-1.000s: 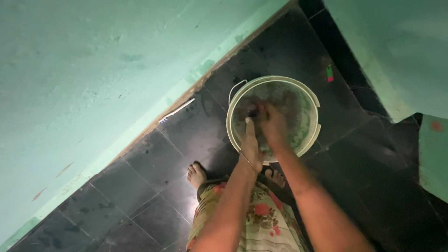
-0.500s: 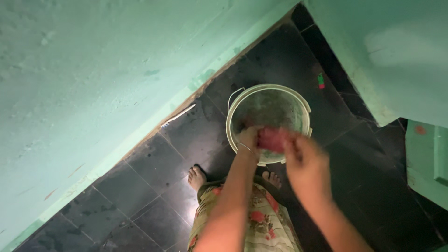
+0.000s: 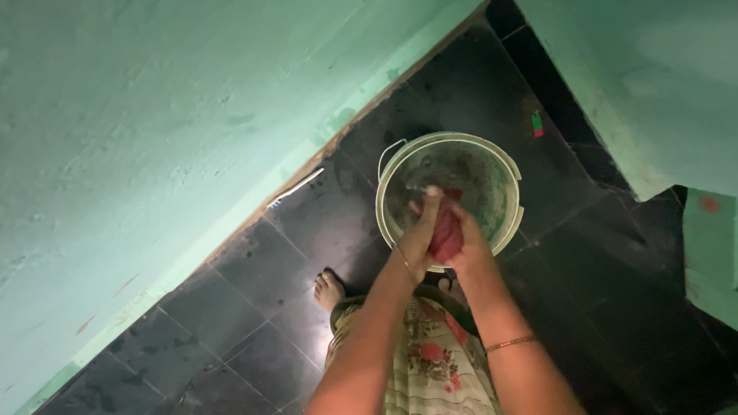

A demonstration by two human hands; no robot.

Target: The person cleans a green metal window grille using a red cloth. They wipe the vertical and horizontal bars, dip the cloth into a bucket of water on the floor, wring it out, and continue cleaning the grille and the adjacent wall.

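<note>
- Both hands have come back together over the bucket since half a second ago, when the right one was drawn out toward the person with the red cloth.
- Far left, a green wall [image 3: 154, 138] runs down to the dark tiled floor [image 3: 254, 269], and a thin white stick [image 3: 296, 188] lies along its foot.
- One bare foot [image 3: 329, 290] rests on the tiles, just left of the flowered garment [image 3: 427, 361].
- Left hand [image 3: 421, 230] is pressed flat against the cloth, fingers straight and pointing into the bucket; a thin bangle sits at that wrist.
- Red cloth [image 3: 446, 234] is squeezed between the two palms, above the near rim of the pale bucket [image 3: 503, 165], which holds murky water.
- Right hand [image 3: 470, 240] is wrapped around the cloth from the other side, its fingers mostly hidden; a bangle circles that forearm.
- Further right, a small red and green object [image 3: 537, 124] lies on the floor near another green wall [image 3: 638, 84].
</note>
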